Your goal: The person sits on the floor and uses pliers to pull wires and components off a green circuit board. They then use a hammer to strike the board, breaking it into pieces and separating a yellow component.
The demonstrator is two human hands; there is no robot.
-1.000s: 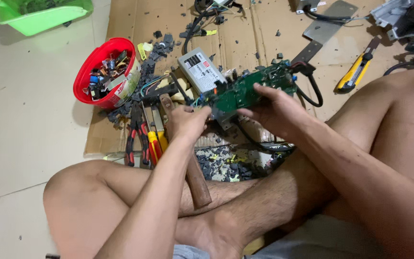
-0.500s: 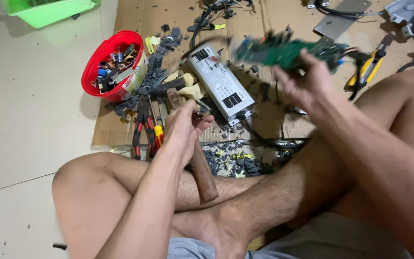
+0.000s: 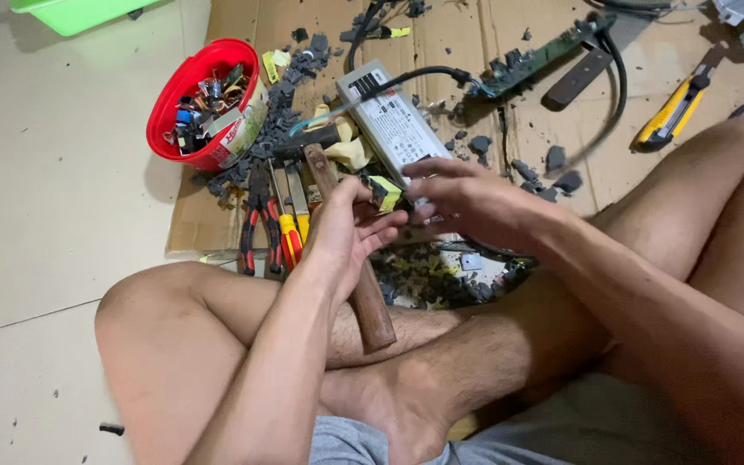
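Observation:
My left hand [image 3: 350,228] and my right hand [image 3: 471,198] meet over my crossed legs. Between their fingertips sits a small yellow-and-black component [image 3: 385,191], pinched from both sides. Just behind the hands lies a silver metal power-supply case [image 3: 385,116] with a black cable. A green circuit board [image 3: 536,60] rests on the cardboard [image 3: 217,215] at the back, apart from both hands. A wooden-handled hammer [image 3: 363,293] lies under my left wrist, across my leg.
A red bowl [image 3: 174,95] of small parts stands at the left. Red-handled pliers [image 3: 256,224] and a yellow screwdriver [image 3: 290,232] lie beside the hammer. A yellow utility knife [image 3: 678,108] is at the right, a green bin [image 3: 79,13] at the top left. Dark broken bits litter the cardboard.
My right hand let go of the green circuit board, which now lies at the back of the cardboard, and came back to my left hand and the small component.

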